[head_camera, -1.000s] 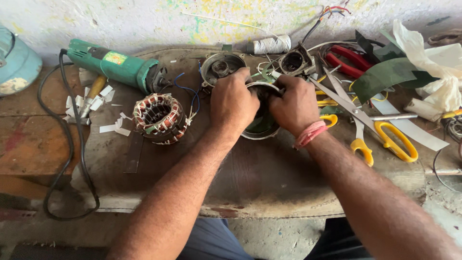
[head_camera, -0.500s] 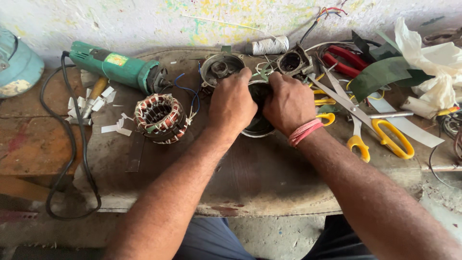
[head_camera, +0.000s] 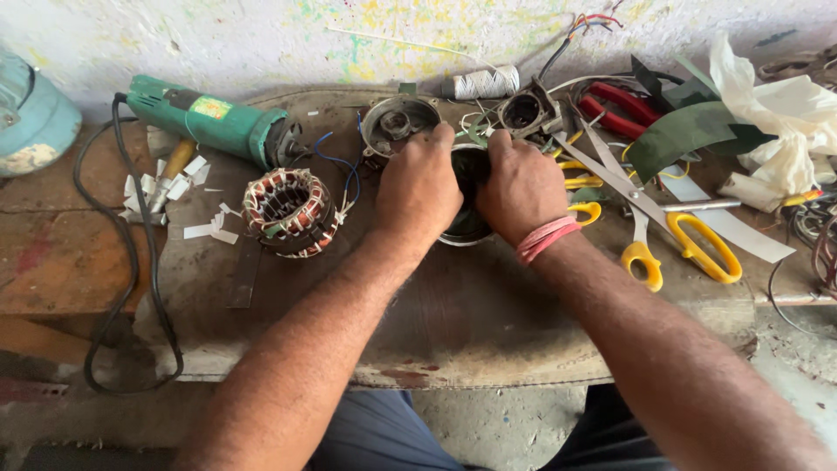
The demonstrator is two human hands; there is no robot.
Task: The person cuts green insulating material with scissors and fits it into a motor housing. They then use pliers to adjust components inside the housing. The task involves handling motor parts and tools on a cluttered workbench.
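Middle of the frame, on the worn bench (head_camera: pixel 261 349): that was where all the action was, both hands bunched on one part.

Thing in hand: a round dark metal motor housing (head_camera: pixel 466 228), sitting on the bench just above centre, mostly hidden under the hands, only its lower rim and dark inside showing.

Left hand (head_camera: pixel 418 187): clamped over the left side of the housing, fingers curled over its far edge.

Right hand (head_camera: pixel 520 185): same deal on the right side, pink band at the wrist, fingers hooked over the top. The hands were close together but not quite touching, a dark gap showing between them.

How it would handle: my guess is stiff and fairly heavy for its size, not fragile, maybe a bit greasy. The rim looked like the sane place to hold, one hand on each side.

Left of centre: a stator (head_camera: pixel 286 209) with copper windings, near the left hand but apart.

Upper left: a green angle grinder (head_camera: pixel 209 122) with its black cord trailing off the bench edge, white paper scraps (head_camera: pixel 166 185) below it.

Top centre: two more round metal motor parts (head_camera: pixel 397 122) and a spool of white thread (head_camera: pixel 481 83).

Right side: yellow-handled scissors (head_camera: pixel 689 240), red-handled pliers (head_camera: pixel 623 105), green sheet (head_camera: pixel 689 131), crumpled white cloth (head_camera: pixel 785 113).
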